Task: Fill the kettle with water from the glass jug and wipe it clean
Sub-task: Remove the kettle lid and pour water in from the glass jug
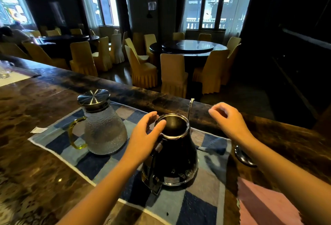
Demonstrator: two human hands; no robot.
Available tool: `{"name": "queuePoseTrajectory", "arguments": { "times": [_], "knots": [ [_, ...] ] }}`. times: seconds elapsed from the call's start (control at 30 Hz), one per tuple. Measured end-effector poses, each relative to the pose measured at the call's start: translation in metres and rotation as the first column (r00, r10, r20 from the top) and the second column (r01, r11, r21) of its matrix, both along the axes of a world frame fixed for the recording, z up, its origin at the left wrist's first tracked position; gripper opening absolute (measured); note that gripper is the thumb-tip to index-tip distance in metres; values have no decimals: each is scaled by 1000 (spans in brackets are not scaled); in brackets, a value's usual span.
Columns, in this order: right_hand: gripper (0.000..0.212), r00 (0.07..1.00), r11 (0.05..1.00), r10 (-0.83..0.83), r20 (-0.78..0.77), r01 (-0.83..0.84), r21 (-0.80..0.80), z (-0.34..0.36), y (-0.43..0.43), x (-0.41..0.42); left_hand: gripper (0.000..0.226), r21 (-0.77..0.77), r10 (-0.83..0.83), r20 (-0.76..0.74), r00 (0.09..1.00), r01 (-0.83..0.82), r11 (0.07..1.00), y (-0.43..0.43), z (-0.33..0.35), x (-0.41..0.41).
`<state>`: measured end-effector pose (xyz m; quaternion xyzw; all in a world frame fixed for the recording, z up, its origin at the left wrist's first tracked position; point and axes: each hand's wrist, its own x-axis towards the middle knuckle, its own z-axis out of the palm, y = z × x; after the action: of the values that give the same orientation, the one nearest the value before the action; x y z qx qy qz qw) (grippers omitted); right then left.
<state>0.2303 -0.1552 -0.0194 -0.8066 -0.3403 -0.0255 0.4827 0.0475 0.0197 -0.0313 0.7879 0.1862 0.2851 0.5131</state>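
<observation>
A dark metal kettle stands lidless on a blue checked cloth, its thin spout rising at the back. My left hand rests against the kettle's rim and upper handle, fingers spread. To the left stands a textured glass jug with a steel lid and a yellow-green handle; it holds water. My right hand hovers empty to the right of the kettle, above the counter, fingers loosely curled. A dark round lid lies on the counter under my right forearm.
The brown marbled counter runs left to right with a raised far ledge. A pink cloth lies at the near right. A small white paper scrap sits left of the checked cloth. Glassware stands far left. Dining tables and covered chairs lie beyond.
</observation>
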Motion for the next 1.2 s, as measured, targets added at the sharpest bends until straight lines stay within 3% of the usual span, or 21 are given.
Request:
{"name": "queuePoseTrajectory", "arguments": {
  "times": [0.1, 0.23, 0.3, 0.37, 0.43, 0.53, 0.7, 0.83, 0.97, 1.07, 1.13, 1.2],
  "knots": [
    [13, 977, 974, 213, -25, -210, 82, 28, 32, -36, 47, 31, 92, 114, 989, -97, 995, 0, -5, -14],
    [21, 900, 898, 432, -59, -423, 119, 54, 74, -83, 24, 119, 161, 229, 960, -192, 974, 26, -16, -51],
    [26, 861, 863, 504, -77, -498, 79, 61, 96, -102, 23, 155, 206, 240, 949, -247, 957, 53, -19, -74],
    [35, 834, 832, 549, -62, -552, -61, 64, 119, -116, 27, 158, 270, 240, 932, -312, 937, 87, -20, -94],
    [54, 830, 784, 557, 25, -516, -346, 61, 144, -124, 47, 214, 330, 162, 930, -359, 909, 123, -22, -110],
    [81, 814, 642, 554, 176, -283, -712, 48, 173, -131, 80, 433, 384, -73, 920, -318, 844, 174, -26, -127],
    [85, 827, 468, 560, 52, -264, -843, 26, 212, -148, 104, 571, 330, -336, 882, -88, 816, 255, -34, -138],
    [71, 888, 539, 459, 25, -256, -802, 20, 232, -165, 90, 559, 256, -463, 849, 55, 828, 304, -35, -131],
    [58, 912, 621, 396, 106, -180, -763, 25, 236, -170, 96, 541, 138, -578, 804, 252, 802, 323, -33, -107],
    [47, 902, 678, 414, -119, -393, -621, 22, 241, -178, 99, 435, -49, -643, 764, 417, 798, 325, -32, -80],
    [40, 841, 737, 390, -374, -529, -420, 15, 248, -190, 97, 215, -301, -610, 733, 519, 828, 322, -34, -64],
    [38, 704, 819, 325, -631, -543, -184, 6, 258, -201, 103, -47, -565, -500, 656, 631, 774, 320, -35, -54]
  ]
}}
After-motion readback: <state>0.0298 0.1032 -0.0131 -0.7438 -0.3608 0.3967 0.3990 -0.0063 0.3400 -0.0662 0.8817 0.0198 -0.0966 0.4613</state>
